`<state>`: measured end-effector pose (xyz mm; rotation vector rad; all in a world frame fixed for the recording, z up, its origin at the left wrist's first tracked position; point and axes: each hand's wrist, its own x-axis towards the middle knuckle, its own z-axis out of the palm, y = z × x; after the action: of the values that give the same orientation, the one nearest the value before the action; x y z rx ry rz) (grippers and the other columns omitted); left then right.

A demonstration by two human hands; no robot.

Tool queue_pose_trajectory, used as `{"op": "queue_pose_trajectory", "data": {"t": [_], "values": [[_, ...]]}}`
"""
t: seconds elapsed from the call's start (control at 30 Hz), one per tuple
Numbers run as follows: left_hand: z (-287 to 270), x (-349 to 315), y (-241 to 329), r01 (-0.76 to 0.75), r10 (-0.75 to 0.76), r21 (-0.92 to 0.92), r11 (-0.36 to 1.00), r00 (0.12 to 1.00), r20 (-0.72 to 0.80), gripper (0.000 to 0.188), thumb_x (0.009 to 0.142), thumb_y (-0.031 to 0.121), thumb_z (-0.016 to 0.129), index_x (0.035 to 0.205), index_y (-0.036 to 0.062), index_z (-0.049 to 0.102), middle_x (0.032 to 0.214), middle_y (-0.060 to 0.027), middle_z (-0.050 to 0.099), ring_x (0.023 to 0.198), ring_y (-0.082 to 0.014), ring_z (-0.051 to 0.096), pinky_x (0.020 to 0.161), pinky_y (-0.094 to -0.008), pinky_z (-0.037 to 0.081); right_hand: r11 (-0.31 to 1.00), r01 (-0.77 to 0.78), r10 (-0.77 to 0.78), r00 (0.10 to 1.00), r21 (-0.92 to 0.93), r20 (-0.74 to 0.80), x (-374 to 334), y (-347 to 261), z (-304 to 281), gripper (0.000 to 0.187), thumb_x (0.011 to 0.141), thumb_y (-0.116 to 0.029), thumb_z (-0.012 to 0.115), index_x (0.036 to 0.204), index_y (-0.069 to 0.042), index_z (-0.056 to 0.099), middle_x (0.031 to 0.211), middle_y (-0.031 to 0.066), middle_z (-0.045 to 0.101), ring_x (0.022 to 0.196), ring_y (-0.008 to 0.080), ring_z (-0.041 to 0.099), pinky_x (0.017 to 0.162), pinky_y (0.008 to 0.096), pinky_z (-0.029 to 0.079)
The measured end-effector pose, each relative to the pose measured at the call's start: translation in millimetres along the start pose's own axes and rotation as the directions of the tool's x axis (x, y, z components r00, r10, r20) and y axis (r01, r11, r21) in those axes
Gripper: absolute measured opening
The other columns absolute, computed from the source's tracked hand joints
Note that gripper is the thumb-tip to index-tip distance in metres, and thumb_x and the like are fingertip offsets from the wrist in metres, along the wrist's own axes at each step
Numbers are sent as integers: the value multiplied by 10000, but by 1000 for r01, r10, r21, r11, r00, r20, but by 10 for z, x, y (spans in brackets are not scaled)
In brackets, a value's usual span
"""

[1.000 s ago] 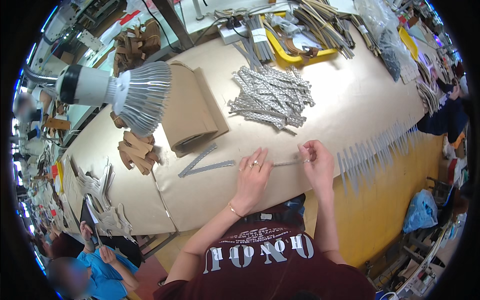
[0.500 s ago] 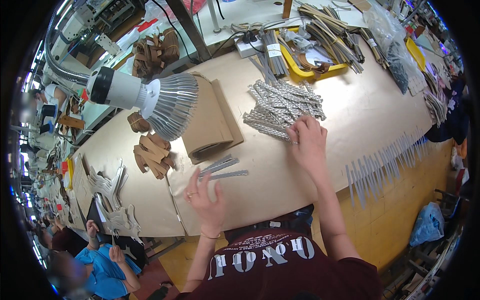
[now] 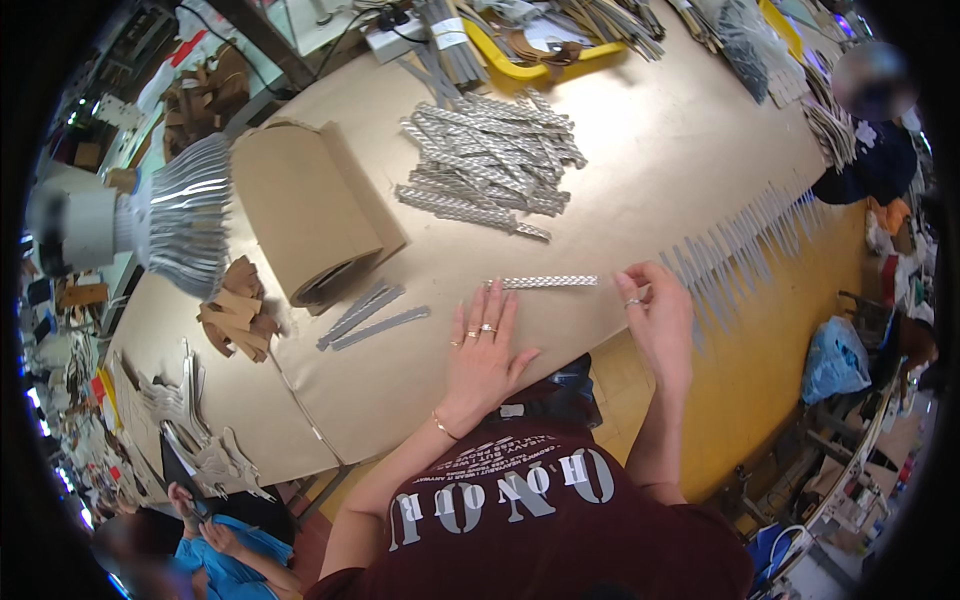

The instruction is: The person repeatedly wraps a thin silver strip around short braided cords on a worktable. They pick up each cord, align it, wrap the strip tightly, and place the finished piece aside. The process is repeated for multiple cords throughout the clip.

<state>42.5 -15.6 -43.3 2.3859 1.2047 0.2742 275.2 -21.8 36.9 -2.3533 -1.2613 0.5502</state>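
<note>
A single braided silver strip lies straight across the brown paper in front of me. My left hand rests flat, fingers stretched, with its fingertips on the strip's left end. Just beyond the right end, my right hand has its fingers curled in a pinch. Whether anything is between those fingertips I cannot make out. Farther back sits a loose pile of similar braided strips. Several flat grey strips lie to the left of my left hand.
A folded brown cardboard piece and a lamp stand to the left, near tan strips. Grey strips hang in a row over the right table edge. A yellow tray sits at the back. A person in blue works at lower left.
My right hand has left the pile and come nearer at the right. One braided strip now lies before me. My left hand has moved right and flattened at its end. The view has shifted.
</note>
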Motion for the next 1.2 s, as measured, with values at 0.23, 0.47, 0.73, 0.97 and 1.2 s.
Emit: {"op": "queue_pose_trajectory", "data": {"t": [0.23, 0.47, 0.73, 0.97, 1.2], "values": [[17, -41, -1, -48, 46, -14, 999, 993, -105, 687, 925, 358, 645, 1486, 37, 413, 1599, -223, 269, 1488, -406, 217, 1201, -533, 143, 902, -218, 253, 966, -372, 48, -126, 374, -260, 353, 933, -348, 667, 917, 2, 706, 850, 177, 709, 822, 379, 668, 715, 458, 504], [-122, 363, -75, 11, 14, 106, 994, 971, -237, 430, 910, 208, 667, 1302, 44, 595, 1502, -188, 440, 1403, -372, 391, 1162, -497, 240, 903, -272, 298, 954, -332, 28, -179, 420, -204, 408, 919, -405, 677, 979, -3, 715, 880, 174, 727, 871, 356, 691, 746, 439, 519], [-296, 256, -285, -114, 130, 73, 991, 950, -282, 251, 798, 98, 745, 1047, 90, 728, 1352, -102, 597, 1278, -284, 536, 1023, -406, 365, 905, -289, 319, 946, -311, 49, -150, 445, -237, 392, 904, -415, 692, 965, -28, 693, 797, 153, 705, 805, 343, 675, 713, 451, 488], [-212, -167, -259, -27, 43, 151, 988, 994, -102, 466, 858, 102, 624, 1322, 135, 603, 1509, -129, 456, 1402, -298, 408, 1138, -506, 259, 936, -201, 182, 979, -287, -94, -97, 476, -148, 372, 897, -394, 702, 906, -23, 679, 723, 162, 647, 731, 378, 628, 683, 471, 465], [-127, -215, -49, 171, -149, 196, 966, 981, -120, 556, 930, 338, 618, 1442, 146, 521, 1561, -153, 387, 1478, -332, 289, 1208, -537, 75, 990, -96, 96, 995, 108, 4, -95, -88, -189, 260, 935, -245, 673, 861, 5, 674, 676, 143, 601, 611, 261, 557, 581, 354, 432]]}}
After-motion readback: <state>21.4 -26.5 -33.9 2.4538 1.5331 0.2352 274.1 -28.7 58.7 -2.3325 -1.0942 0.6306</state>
